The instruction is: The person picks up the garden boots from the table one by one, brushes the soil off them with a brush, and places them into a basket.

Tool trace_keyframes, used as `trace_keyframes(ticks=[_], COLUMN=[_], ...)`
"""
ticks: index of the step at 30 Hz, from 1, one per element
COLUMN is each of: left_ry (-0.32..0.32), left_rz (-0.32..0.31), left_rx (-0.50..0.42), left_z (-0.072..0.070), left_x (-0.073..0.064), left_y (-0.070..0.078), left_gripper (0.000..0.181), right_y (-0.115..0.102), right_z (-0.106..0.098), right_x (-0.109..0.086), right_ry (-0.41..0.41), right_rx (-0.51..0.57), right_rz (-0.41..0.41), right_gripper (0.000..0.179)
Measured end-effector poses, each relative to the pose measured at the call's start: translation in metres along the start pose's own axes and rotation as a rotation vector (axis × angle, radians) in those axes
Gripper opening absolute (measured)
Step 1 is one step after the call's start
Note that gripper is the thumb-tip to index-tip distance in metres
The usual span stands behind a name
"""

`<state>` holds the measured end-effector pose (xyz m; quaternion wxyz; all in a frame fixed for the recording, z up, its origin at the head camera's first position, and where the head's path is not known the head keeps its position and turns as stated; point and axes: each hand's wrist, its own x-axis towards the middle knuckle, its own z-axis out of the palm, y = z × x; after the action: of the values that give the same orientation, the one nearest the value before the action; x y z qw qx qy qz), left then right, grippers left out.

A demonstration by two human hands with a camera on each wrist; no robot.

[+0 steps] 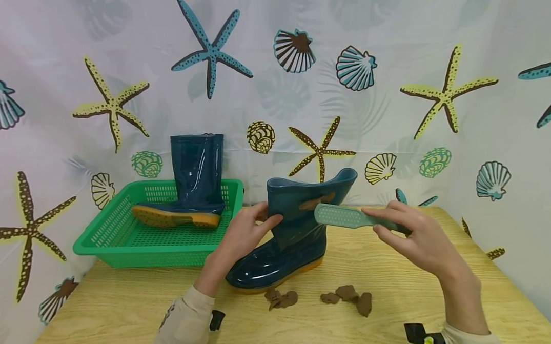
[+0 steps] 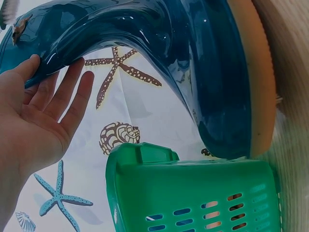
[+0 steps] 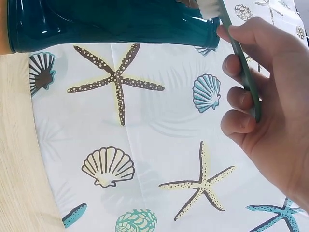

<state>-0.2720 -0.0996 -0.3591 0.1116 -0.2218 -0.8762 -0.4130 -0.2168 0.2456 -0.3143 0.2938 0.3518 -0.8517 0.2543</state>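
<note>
A dark blue rubber boot [image 1: 279, 264] with a tan sole stands on the table, its shaft leaning to the right. My left hand [image 1: 246, 235] pinches the near left side of the shaft near the top, thumb outside. In my right hand [image 1: 416, 232] is a green scrub brush [image 1: 344, 216], gripped by its handle. White bristles [image 3: 210, 7] face the shaft in the right wrist view, close to a brown mud smear [image 1: 317, 201] below the rim. Whether the bristles touch the mud I cannot tell.
A green plastic basket [image 1: 159, 256] at the left holds another blue boot [image 1: 197, 170], upright. Brown mud clumps lie on the wooden table [image 1: 401, 300]: one group [image 1: 281, 298] before the toe, another group [image 1: 347, 294] to its right. A patterned sheet [image 1: 262, 90] hangs behind.
</note>
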Motion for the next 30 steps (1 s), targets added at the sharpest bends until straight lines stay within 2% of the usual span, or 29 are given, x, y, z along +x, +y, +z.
trace_keyframes(ticks=[3, 6, 12, 17, 22, 26, 30], left_ry=[0.003, 0.006, 0.009, 0.004, 0.003, 0.005, 0.009], left_rz=[0.002, 0.005, 0.001, 0.000, 0.005, 0.005, 0.006], left_rx=[0.005, 0.008, 0.002, -0.009, -0.006, 0.001, -0.002], left_z=[0.0001, 0.0001, -0.0005, -0.0008, -0.0008, -0.0003, -0.0001], left_x=[0.0000, -0.0002, -0.0011, -0.0008, -0.0005, -0.0001, -0.0004], left_y=[0.0001, 0.0000, -0.0002, 0.0001, 0.0008, 0.0004, -0.0001], left_gripper=[0.025, 0.024, 0.027, 0.026, 0.025, 0.024, 0.025], right_y=[-0.0007, -0.0012, -0.0005, 0.0001, -0.0001, -0.0006, -0.0010], right_z=[-0.0007, -0.0006, -0.0009, -0.0025, -0.0040, -0.0042, -0.0033], right_x=[0.0001, 0.0004, 0.0005, -0.0008, -0.0010, -0.0002, 0.0006], right_ry=[0.047, 0.073, 0.017, -0.013, 0.049, 0.116, 0.090], right_rx=[0.002, -0.045, -0.150, -0.113, -0.039, -0.092, -0.154], right_rz=[0.013, 0.049, 0.101, 0.092, 0.076, 0.105, 0.134], right_gripper=[0.046, 0.044, 0.035, 0.036, 0.041, 0.039, 0.035])
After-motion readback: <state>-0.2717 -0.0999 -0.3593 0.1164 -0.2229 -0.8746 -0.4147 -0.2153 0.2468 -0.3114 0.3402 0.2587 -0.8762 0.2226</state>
